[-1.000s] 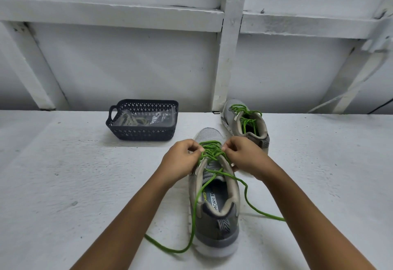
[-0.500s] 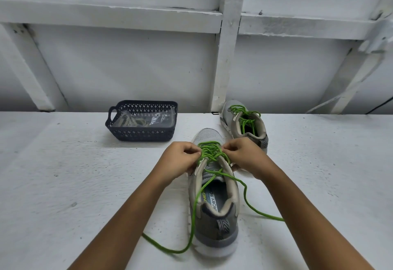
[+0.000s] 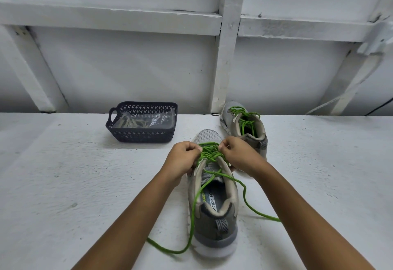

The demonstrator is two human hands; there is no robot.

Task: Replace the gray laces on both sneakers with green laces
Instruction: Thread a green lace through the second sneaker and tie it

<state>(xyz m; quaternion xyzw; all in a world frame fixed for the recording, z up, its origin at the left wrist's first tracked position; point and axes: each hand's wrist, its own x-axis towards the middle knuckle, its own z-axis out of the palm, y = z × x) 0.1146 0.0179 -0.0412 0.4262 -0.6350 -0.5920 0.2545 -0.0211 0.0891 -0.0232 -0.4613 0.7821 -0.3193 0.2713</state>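
Left hand (image 3: 182,160) and right hand (image 3: 241,156) are pinching the green lace (image 3: 209,153) on the near sneaker (image 3: 212,227) — snugging its crossings; the top eyelets are likely waiting next.

Open counter (image 3: 63,184) stretched to the left and far right. At the back, the wall (image 3: 127,67) closed the way, with the basket (image 3: 142,136) and the far sneaker (image 3: 258,133) near it. Loose green lace (image 3: 255,210) trailed on both sides of the near sneaker (image 3: 214,225)'s heel.

One head-worn wide-angle view, facing forward and down, close above left hand (image 3: 182,160) and right hand (image 3: 241,156), wall (image 3: 127,67) beyond the fingers (image 3: 192,146).
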